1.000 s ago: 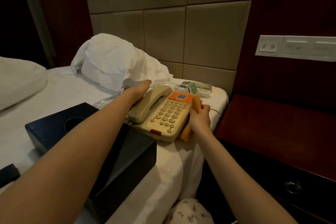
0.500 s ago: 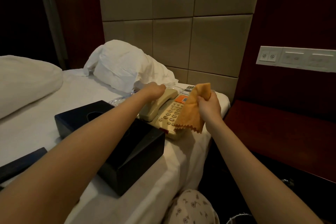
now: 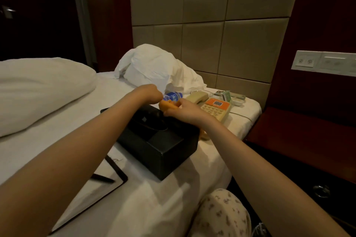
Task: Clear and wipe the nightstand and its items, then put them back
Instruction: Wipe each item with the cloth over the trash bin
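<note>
On the white bed [image 3: 144, 208], over the black tissue box [image 3: 159, 140], we note the right hand [image 3: 185, 112] pinching a bunched orange cloth [image 3: 167, 106]. The left hand [image 3: 152, 94] is curled at the end of a blue-labelled water bottle [image 3: 172, 96]; we cannot tell whether it grips it. The beige telephone [image 3: 215, 110] lies just beyond, handset cradled, with the dark nightstand [image 3: 308, 131] to the right.

The telephone [image 3: 217, 112] bears a QR code; lettering on the bottle [image 3: 172, 96] seems illegible.
</note>
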A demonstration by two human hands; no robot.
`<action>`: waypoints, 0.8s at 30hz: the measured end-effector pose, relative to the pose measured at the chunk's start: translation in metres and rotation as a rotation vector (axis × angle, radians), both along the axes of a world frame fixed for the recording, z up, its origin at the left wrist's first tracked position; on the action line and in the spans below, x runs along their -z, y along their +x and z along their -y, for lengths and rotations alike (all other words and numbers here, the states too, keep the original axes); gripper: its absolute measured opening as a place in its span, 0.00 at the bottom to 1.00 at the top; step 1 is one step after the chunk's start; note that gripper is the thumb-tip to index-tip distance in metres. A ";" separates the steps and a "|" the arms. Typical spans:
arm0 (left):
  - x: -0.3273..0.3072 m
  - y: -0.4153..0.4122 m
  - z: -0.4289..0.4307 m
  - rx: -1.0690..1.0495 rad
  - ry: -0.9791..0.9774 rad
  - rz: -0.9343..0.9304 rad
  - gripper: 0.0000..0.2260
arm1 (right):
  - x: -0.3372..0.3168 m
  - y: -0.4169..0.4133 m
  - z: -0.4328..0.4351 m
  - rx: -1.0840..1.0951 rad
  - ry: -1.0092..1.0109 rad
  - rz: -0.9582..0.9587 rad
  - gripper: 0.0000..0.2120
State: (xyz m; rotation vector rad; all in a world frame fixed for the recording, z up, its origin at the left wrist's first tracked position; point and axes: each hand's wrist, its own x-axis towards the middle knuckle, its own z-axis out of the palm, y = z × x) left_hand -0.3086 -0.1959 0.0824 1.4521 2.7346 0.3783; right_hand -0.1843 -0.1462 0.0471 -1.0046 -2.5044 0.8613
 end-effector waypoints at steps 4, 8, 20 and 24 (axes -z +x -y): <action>0.005 -0.006 0.018 -0.002 -0.255 -0.061 0.15 | 0.010 -0.012 0.009 0.041 0.079 0.169 0.46; 0.007 -0.009 0.025 -0.023 -0.383 -0.138 0.11 | 0.014 -0.016 0.017 0.135 0.198 0.109 0.38; -0.039 0.052 0.031 0.157 0.033 -0.247 0.15 | -0.026 0.061 0.009 0.376 0.275 -0.098 0.32; -0.034 0.103 0.011 0.255 0.078 -0.229 0.22 | -0.032 0.108 0.000 0.555 0.308 -0.066 0.34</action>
